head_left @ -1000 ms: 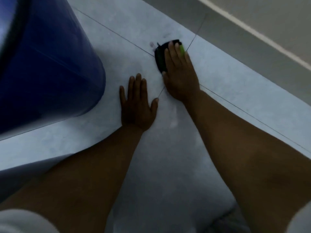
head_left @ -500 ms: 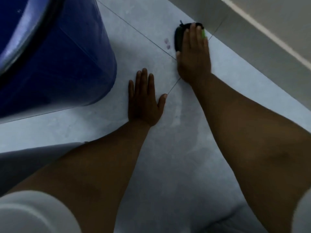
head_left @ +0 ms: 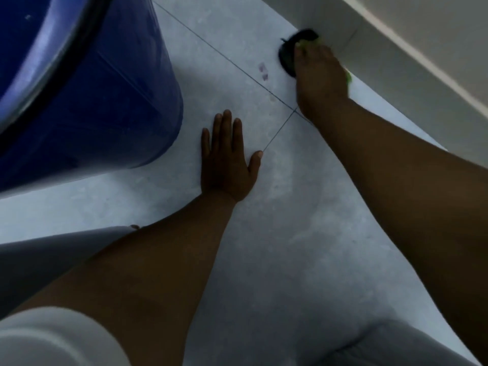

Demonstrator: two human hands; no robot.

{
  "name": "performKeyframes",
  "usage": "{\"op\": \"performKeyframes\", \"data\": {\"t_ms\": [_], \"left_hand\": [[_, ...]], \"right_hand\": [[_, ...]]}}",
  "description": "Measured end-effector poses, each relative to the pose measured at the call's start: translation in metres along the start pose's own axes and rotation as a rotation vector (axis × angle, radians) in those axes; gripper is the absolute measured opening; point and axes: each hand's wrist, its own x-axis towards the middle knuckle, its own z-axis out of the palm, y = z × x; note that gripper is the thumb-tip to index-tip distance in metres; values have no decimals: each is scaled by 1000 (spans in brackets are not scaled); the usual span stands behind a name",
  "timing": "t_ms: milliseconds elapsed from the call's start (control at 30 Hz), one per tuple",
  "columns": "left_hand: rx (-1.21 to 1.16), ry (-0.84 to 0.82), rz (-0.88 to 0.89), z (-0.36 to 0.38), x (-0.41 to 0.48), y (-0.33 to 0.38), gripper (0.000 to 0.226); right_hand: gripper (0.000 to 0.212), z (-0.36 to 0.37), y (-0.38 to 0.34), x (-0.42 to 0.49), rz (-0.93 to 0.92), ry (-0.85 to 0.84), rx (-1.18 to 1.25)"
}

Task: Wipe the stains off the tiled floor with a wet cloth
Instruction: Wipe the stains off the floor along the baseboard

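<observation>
My right hand (head_left: pixel 317 77) presses a dark cloth (head_left: pixel 289 55) with a bright green part flat on the pale tiled floor (head_left: pixel 303 207), close to the base of the wall. The hand covers most of the cloth. Small purple stains (head_left: pixel 263 71) lie on the tile just left of the cloth, beside a grout line. My left hand (head_left: pixel 227 159) rests palm down on the floor with fingers spread, nearer to me, holding nothing.
A big blue barrel (head_left: pixel 92 88) stands on the floor at the left, close to my left hand. A grey wall with a pale skirting strip (head_left: pixel 412 48) runs along the upper right. My knees in light trousers fill the bottom corners.
My right hand has slid the cloth away from me, toward the wall base. The purple stains beside it now lie uncovered. My left hand has stayed planted on the floor.
</observation>
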Motion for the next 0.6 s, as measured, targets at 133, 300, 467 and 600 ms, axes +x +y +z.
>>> {"op": "performKeyframes", "data": {"t_ms": [133,300,467,600], "left_hand": [[14,-6,-8,0,1,0,80],[9,2,8,1,1,2,79],[-71,27,-3,1,1,0,73],[-49,25,-1,3,1,1,70]], "right_hand": [[73,-3,-38,40,-52,-62,122],[60,-24,-29,55,-81,-125,372],[43,-6,-21,0,-233,-62,554],[44,2,4,-65,-225,-178,440]]}}
